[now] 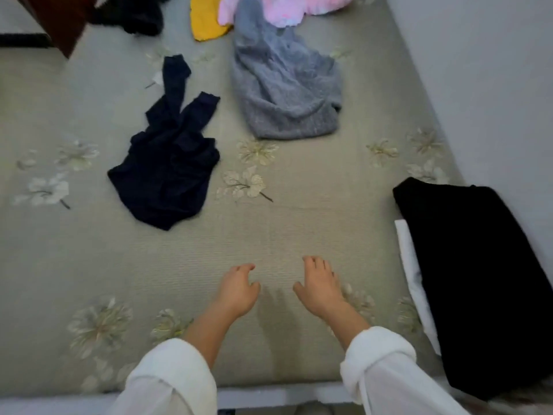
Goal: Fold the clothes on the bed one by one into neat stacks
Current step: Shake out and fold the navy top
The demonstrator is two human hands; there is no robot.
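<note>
I have both hands hovering low over the bed (299, 229), palms down, side by side. The left hand (239, 290) and right hand (320, 287) have loosely curled fingers and grip nothing. Five loose clothes lie ahead: navy top (167, 169), grey sweater (284, 94), yellow piece (205, 19), pink piece (269, 10), black heap (134, 16). One stack sits right: black fold (478, 280) on white fold (414, 277)
</note>
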